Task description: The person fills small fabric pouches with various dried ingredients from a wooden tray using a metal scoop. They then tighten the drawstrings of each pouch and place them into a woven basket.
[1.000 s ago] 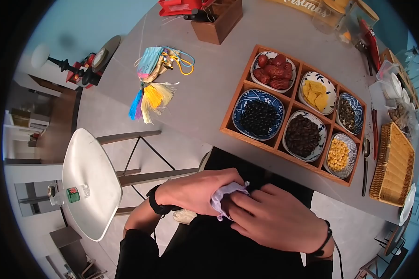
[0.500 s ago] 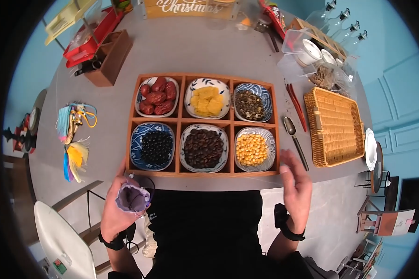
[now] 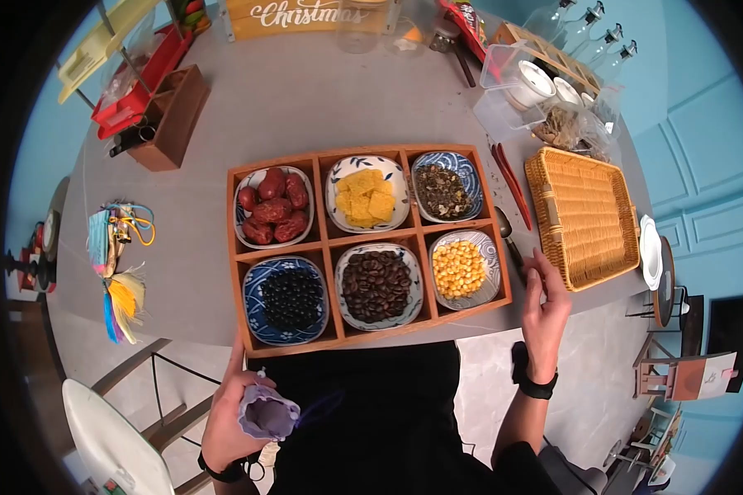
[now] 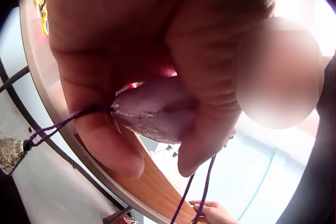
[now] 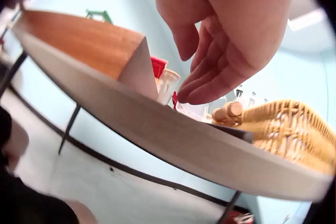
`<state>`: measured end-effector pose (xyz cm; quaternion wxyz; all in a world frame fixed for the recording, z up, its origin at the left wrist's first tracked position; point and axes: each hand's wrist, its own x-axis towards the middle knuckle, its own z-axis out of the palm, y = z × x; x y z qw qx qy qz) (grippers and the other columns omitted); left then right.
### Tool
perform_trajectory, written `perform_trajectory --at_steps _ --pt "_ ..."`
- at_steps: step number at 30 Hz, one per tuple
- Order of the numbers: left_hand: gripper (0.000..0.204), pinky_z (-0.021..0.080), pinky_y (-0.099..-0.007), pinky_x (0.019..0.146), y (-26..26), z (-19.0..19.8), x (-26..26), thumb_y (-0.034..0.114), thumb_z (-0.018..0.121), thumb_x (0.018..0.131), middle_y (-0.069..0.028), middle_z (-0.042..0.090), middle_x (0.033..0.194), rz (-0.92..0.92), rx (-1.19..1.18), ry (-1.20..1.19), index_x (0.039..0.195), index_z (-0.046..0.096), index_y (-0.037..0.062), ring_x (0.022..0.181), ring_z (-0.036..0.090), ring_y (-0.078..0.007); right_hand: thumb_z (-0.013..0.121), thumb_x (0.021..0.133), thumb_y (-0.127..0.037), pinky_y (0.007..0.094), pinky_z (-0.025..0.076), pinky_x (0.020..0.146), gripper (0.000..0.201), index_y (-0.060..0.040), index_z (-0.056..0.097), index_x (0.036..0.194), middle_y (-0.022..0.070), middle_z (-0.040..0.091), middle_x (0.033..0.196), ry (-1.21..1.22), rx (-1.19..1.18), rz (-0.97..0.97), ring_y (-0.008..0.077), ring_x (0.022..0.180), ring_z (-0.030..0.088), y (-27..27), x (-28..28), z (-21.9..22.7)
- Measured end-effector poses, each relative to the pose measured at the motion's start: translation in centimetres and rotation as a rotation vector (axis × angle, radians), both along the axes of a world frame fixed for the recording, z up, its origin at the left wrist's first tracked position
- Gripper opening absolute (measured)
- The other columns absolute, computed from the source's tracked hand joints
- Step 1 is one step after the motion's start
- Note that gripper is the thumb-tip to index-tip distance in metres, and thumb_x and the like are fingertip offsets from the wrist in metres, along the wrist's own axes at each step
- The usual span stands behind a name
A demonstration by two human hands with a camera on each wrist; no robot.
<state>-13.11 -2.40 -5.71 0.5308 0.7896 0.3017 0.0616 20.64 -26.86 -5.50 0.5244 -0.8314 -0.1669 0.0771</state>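
My left hand [image 3: 225, 421] grips a small purple drawstring pouch [image 3: 268, 415], its gathered mouth spread and facing up, in front of the table edge. In the left wrist view, thumb and fingers curl round the pouch [image 4: 157, 109], and purple cords [image 4: 58, 125] hang from it. My right hand [image 3: 546, 312] is at the table's front edge with fingers loosely bent and nothing in them. Its fingertips are close to the dark handle of a metal scoop [image 3: 510, 241]. In the right wrist view, that handle [image 5: 233, 131] lies below the hand [image 5: 226, 35].
A wooden compartment tray [image 3: 371, 332] holds bowls of red dates [image 3: 274, 210], yellow pieces [image 3: 365, 198], dried leaves [image 3: 442, 190], black beans [image 3: 291, 299], coffee beans [image 3: 377, 285] and corn kernels [image 3: 458, 268]. A wicker basket [image 3: 586, 219] stands right, tasselled pouches [image 3: 115, 247] left.
Both hands were together at the pouch, right fingers at its mouth. They have parted: the left keeps the pouch, while the right has moved to the scoop. The view has swung rightward.
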Motion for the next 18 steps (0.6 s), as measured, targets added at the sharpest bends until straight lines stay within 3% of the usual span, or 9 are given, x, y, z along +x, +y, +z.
perform_trajectory --at_steps 1,2,3,9,11,13,14,15,18 --pt "0.05 0.047 -0.0362 0.091 -0.1 0.2 -0.1 0.008 0.086 0.055 -0.0329 0.042 0.139 -0.04 -0.006 -0.045 0.094 0.056 0.0064 0.135 0.038 -0.0402 0.054 0.094 -0.009 0.0344 0.048 0.088 0.034 0.0038 0.056 0.124 0.0175 0.064 0.113 -0.331 -0.301 0.006 0.0283 0.099 0.063 -0.4 0.3 0.0" --pt "0.053 0.046 -0.0394 0.093 0.0 0.0 -0.6 0.009 0.087 0.055 -0.0357 0.037 0.14 -0.119 0.041 -0.061 0.098 0.056 0.0073 0.135 0.038 -0.0414 0.055 0.091 -0.007 0.0365 0.048 0.088 0.032 0.0034 0.057 0.122 0.0183 0.064 0.111 -0.66 -0.591 0.024 0.0327 0.098 0.062 -0.5 0.7 -0.3" --pt "0.054 0.045 -0.0404 0.094 0.0 0.1 -0.9 0.01 0.087 0.056 -0.0383 0.032 0.142 -0.157 -0.023 -0.018 0.1 0.056 0.0077 0.135 0.037 -0.0417 0.058 0.086 -0.003 0.041 0.047 0.09 0.031 0.0031 0.059 0.117 0.0196 0.061 0.111 -0.764 -0.644 0.044 0.039 0.102 0.057 -0.9 1.1 -1.1" --pt "0.045 0.046 -0.036 0.094 0.8 2.1 0.5 0.006 0.082 0.063 -0.0345 0.025 0.148 -0.182 -0.05 -0.109 0.1 0.057 0.0074 0.133 0.039 -0.0423 0.062 0.084 -0.005 0.0429 0.046 0.087 0.023 0.001 0.063 0.106 0.0175 0.061 0.106 -0.634 -0.759 -0.13 0.0364 0.101 0.057 -1.6 1.4 -3.4" --pt "0.044 0.046 -0.0372 0.094 1.1 1.7 0.6 0.005 0.081 0.064 -0.0303 0.028 0.149 -0.176 -0.001 -0.2 0.1 0.056 0.0068 0.132 0.039 -0.0428 0.061 0.088 -0.007 0.0408 0.048 0.081 0.019 0.0003 0.063 0.105 0.0191 0.063 0.099 -0.646 -0.75 -0.129 0.0355 0.091 0.06 -1.4 1.0 -3.3" --pt "0.044 0.046 -0.039 0.095 0.7 1.3 0.5 0.005 0.081 0.064 -0.0266 0.029 0.15 -0.139 -0.016 -0.219 0.1 0.056 0.005 0.132 0.041 -0.0426 0.059 0.093 -0.011 0.034 0.048 0.07 0.017 0.0011 0.063 0.104 0.0151 0.065 0.086 -0.586 -0.459 -0.257 0.0259 0.073 0.06 -2.2 0.7 -3.2" --pt "0.043 0.047 -0.0385 0.094 0.6 1.4 0.5 0.005 0.082 0.065 -0.0265 0.029 0.15 -0.125 -0.038 -0.251 0.099 0.056 0.0046 0.13 0.043 -0.0423 0.057 0.095 -0.016 0.0266 0.045 0.061 0.02 0.0005 0.062 0.106 0.0084 0.062 0.076 -0.446 -0.342 -0.312 0.0142 0.063 0.053 -2.7 0.4 -2.5" --pt "0.042 0.048 -0.0381 0.092 0.6 1.6 0.6 0.006 0.082 0.065 -0.0264 0.029 0.15 -0.111 -0.059 -0.282 0.099 0.056 0.0042 0.129 0.045 -0.042 0.059 0.095 -0.016 0.0219 0.042 0.06 0.021 0.0012 0.062 0.106 0.0039 0.058 0.077 -0.387 -0.311 -0.345 0.0079 0.066 0.05 -2.9 -0.4 -0.9" --pt "0.04 0.053 -0.0377 0.083 0.4 2.2 1.2 0.003 0.079 0.065 -0.0252 0.032 0.148 -0.129 0.046 -0.352 0.098 0.055 0.0031 0.117 0.055 -0.042 0.059 0.094 -0.016 0.023 0.039 0.065 0.023 0.0028 0.061 0.107 0.0044 0.057 0.077 -0.374 0.124 -0.345 0.0092 0.068 0.048 -2.6 -2.2 2.6"
